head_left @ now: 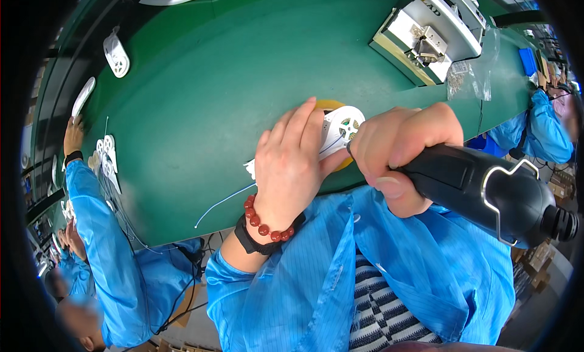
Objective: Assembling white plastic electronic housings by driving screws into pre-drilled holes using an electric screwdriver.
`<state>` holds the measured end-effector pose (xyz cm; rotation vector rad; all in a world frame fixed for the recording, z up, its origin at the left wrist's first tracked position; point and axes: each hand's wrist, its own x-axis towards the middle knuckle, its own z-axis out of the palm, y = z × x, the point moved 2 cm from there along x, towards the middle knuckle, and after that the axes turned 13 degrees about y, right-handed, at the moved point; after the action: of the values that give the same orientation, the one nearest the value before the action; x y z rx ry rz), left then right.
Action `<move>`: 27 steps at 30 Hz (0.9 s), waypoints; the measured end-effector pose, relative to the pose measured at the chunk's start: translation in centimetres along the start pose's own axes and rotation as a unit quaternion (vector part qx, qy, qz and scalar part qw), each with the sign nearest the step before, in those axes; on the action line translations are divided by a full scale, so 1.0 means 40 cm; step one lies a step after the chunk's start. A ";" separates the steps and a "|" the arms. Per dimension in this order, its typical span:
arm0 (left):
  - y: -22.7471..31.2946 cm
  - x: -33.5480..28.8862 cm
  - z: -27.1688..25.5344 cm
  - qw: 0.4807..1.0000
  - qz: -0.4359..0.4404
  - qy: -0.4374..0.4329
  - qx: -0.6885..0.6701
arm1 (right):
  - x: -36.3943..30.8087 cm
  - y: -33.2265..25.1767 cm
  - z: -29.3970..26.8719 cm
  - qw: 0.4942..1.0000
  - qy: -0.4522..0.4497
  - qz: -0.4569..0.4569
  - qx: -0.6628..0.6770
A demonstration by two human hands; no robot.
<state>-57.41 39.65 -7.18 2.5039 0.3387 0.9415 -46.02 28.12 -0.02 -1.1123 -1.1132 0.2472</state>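
Observation:
My left hand (291,154) lies over a white plastic housing (329,133) and holds it down, thumb along its near side. A round spoked cover (348,124) forms the housing's right end. Beneath them shows the edge of a yellow round base (331,103). A thin blue-white cable (220,202) runs out from under the hand toward the lower left. My right hand (404,148) is wrapped around a black electric screwdriver (471,179) with a wire hanger at its rear. The screwdriver's front end is at the cover's near right edge, its tip mostly hidden by my fingers.
On the green table (243,66) stands a white-and-black screw feeder (438,33) at the far right, beside a clear bag of small screws (468,78). Similar white housings (115,54) lie at the left. A co-worker's arm (91,188) reaches in there, over bundled cables.

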 end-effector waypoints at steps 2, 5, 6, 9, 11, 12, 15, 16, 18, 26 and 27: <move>-0.005 0.002 0.004 1.000 0.003 0.001 -0.002 | -0.001 0.004 0.000 1.000 0.009 0.000 -0.013; -0.004 0.008 0.007 1.000 0.001 -0.008 0.000 | 0.000 0.005 -0.006 1.000 0.005 0.001 -0.008; -0.005 0.006 0.007 1.000 -0.005 -0.008 0.004 | 0.002 0.005 -0.008 1.000 0.000 0.000 0.007; 0.000 0.007 0.011 1.000 -0.010 -0.004 -0.001 | 0.023 -0.015 -0.047 0.997 0.024 -0.011 0.077; 0.004 0.013 0.008 1.000 -0.016 -0.010 -0.012 | 0.047 -0.041 -0.075 0.984 0.101 -0.028 0.142; 0.009 0.019 0.009 1.000 -0.018 -0.006 -0.015 | 0.064 -0.056 -0.111 0.986 0.132 -0.050 0.093; 0.011 0.009 0.003 1.000 -0.022 0.002 0.000 | 0.113 -0.043 -0.235 0.970 0.217 -0.106 0.039; 0.008 0.007 0.004 1.000 -0.018 0.003 0.002 | 0.127 -0.034 -0.254 0.966 0.234 -0.105 -0.015; 0.006 0.007 0.006 1.000 -0.017 0.001 0.003 | 0.137 -0.006 -0.316 0.959 0.257 -0.105 -0.052; 0.005 0.008 0.006 1.000 -0.013 -0.005 0.005 | 0.127 0.046 -0.322 0.954 0.285 -0.077 -0.054; 0.005 0.009 0.007 1.000 -0.014 -0.005 0.003 | 0.126 0.050 -0.320 0.953 0.287 -0.078 -0.054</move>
<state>-56.96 39.53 -7.07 2.5026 0.3725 0.9177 -32.56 24.86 1.29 -1.0905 -0.6895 -0.2564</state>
